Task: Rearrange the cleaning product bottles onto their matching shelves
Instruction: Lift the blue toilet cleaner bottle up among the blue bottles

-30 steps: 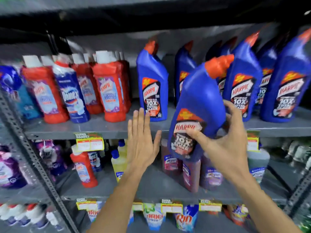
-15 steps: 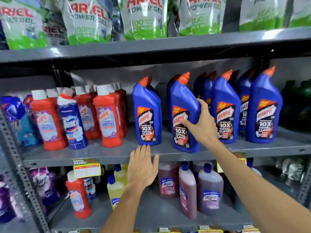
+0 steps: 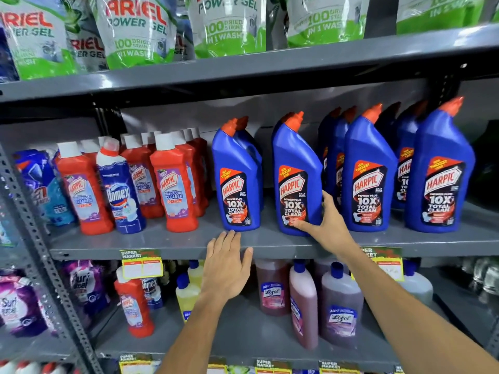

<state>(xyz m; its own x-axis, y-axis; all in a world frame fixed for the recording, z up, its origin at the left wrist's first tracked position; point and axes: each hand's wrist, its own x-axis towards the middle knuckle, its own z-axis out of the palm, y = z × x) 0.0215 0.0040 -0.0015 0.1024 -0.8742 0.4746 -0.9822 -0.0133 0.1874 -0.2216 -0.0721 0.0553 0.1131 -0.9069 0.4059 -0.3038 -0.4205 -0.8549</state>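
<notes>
Standing upright, Harpic bottle (image 3: 295, 182), spout angled right

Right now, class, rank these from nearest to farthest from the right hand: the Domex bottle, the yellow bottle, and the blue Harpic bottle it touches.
1. Blue Harpic bottle, under the right hand.
2. Yellow bottle, lower shelf, leftward.
3. Domex bottle, far left, among red bottles.

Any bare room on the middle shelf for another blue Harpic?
Yes: a gap between the first blue Harpic and the one the right hand holds. Bare strip along the shelf's front edge. Crowded among the red bathroom cleaners.
</notes>
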